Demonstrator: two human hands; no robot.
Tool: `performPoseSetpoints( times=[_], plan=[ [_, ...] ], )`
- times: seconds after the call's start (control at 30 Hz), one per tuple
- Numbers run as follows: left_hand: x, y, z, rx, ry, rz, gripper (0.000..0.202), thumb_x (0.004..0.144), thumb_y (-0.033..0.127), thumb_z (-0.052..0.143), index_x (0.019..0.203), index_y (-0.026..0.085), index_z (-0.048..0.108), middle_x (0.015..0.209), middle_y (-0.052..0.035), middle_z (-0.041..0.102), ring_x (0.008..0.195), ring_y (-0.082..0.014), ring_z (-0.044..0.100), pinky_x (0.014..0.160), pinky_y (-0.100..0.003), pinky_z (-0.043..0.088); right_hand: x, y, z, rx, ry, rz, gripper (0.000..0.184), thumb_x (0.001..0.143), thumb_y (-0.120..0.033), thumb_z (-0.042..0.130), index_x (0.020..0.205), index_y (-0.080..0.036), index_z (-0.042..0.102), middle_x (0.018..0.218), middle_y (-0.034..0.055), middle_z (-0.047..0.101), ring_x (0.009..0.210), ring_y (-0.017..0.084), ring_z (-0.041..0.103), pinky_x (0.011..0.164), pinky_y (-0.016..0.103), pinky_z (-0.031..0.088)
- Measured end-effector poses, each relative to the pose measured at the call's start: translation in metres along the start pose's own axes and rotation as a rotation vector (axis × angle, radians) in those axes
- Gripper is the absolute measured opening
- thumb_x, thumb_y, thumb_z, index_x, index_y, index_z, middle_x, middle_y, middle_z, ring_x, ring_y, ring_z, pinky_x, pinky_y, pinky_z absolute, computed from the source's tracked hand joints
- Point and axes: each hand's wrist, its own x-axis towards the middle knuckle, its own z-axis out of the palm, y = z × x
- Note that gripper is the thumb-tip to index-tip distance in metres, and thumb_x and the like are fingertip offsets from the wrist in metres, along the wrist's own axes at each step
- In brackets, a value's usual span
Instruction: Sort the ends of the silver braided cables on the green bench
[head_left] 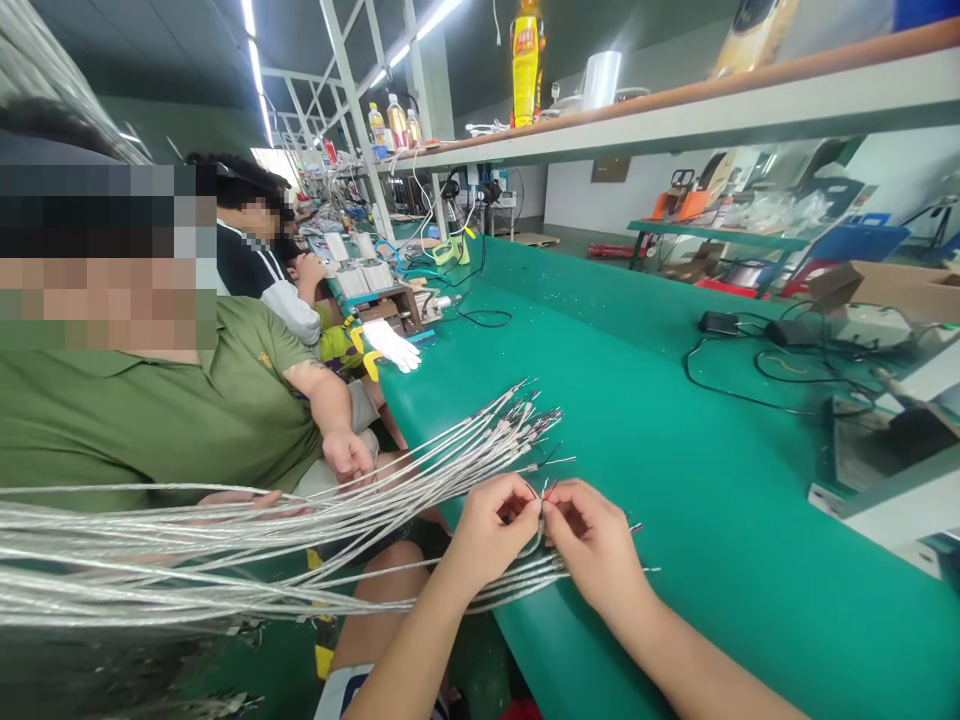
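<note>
My left hand and my right hand meet over the edge of the green bench, both with thumb and fingers pinched. Between the fingertips is the stripped end of a silvery cable, its thin dark and light wires fanned out. The cable bends down behind my fingers. Left of my hands a thick bundle of silvery cables runs in from the left, its bared ends lying on the bench. A few more cables pass beneath my hands, with tips poking out past my right hand.
A person in a green shirt sits close on the left, an arm beside the cables. A white glove and a small machine lie farther along the bench. Black cords and a metal stand are at right; a shelf runs above.
</note>
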Motion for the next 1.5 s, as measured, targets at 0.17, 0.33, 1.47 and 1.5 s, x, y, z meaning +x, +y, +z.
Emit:
performPoseSetpoints(
  times=[0.17, 0.33, 1.47, 1.5],
  plan=[
    [-0.003, 0.001, 0.003, 0.032, 0.043, 0.048, 0.011, 0.085, 0.021, 0.055, 0.075, 0.018, 0.054, 0.073, 0.0011, 0.058, 0.066, -0.0093, 0.051, 0.061, -0.021, 0.04, -0.002, -0.003, -0.001, -0.089, 0.004, -0.046, 0.012, 0.089, -0.019, 0.055, 0.078, -0.022, 0.057, 0.076, 0.0003, 0.059, 0.066, 0.017, 0.054, 0.059, 0.029, 0.04],
    [-0.005, 0.005, 0.005, 0.068, 0.062, 0.067, 0.007, 0.084, 0.017, 0.054, 0.077, 0.019, 0.056, 0.076, 0.0008, 0.058, 0.067, -0.0096, 0.05, 0.063, -0.022, 0.039, -0.003, -0.002, 0.001, -0.093, 0.012, -0.002, 0.01, 0.086, -0.018, 0.056, 0.076, -0.022, 0.055, 0.078, 0.001, 0.059, 0.068, 0.018, 0.053, 0.06, 0.029, 0.039],
    [0.0, 0.012, 0.005, 0.116, 0.069, 0.052, 0.008, 0.088, 0.017, 0.05, 0.085, 0.02, 0.057, 0.082, 0.0007, 0.057, 0.071, -0.0095, 0.052, 0.062, -0.021, 0.04, 0.0, 0.003, 0.002, -0.019, -0.001, 0.099, 0.013, 0.091, -0.028, 0.053, 0.081, -0.021, 0.059, 0.077, 0.0023, 0.06, 0.066, 0.019, 0.054, 0.059, 0.03, 0.041],
    [0.001, 0.011, 0.005, 0.112, 0.074, 0.054, 0.008, 0.087, 0.017, 0.051, 0.086, 0.02, 0.058, 0.083, 0.0005, 0.059, 0.071, -0.0096, 0.053, 0.062, -0.021, 0.041, 0.0, 0.003, 0.002, -0.031, 0.0, 0.094, 0.014, 0.092, -0.028, 0.053, 0.081, -0.021, 0.059, 0.077, 0.0022, 0.06, 0.066, 0.019, 0.053, 0.059, 0.03, 0.041]
  ],
)
